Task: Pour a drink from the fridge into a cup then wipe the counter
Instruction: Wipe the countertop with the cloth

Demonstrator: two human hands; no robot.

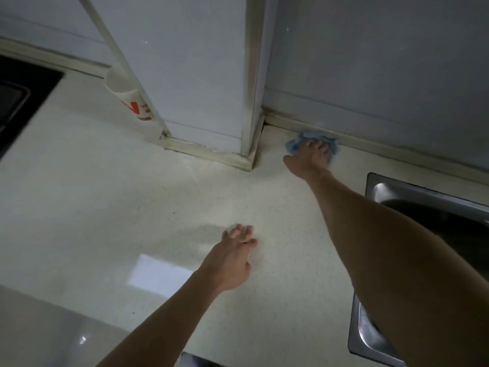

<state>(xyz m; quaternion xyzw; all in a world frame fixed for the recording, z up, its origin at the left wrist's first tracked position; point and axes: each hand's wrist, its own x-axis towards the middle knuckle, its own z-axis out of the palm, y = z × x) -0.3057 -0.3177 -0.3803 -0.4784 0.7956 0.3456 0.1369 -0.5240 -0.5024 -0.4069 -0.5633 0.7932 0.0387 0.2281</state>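
Observation:
A blue cloth [293,144] lies on the pale counter [158,202] at the back, against the wall strip right of the pillar corner. My right hand [309,157] presses down on the cloth with spread fingers, arm stretched far out. My left hand [232,258] rests flat on the counter in the middle, fingers straight, holding nothing. A white paper cup [129,98] with red print stands at the back left beside the pillar, partly hidden behind a white pipe.
A steel sink [423,205] is set into the counter at the right, under my right arm. A black hob [18,102] sits at the far left. The tiled pillar [201,75] juts out onto the counter at the back.

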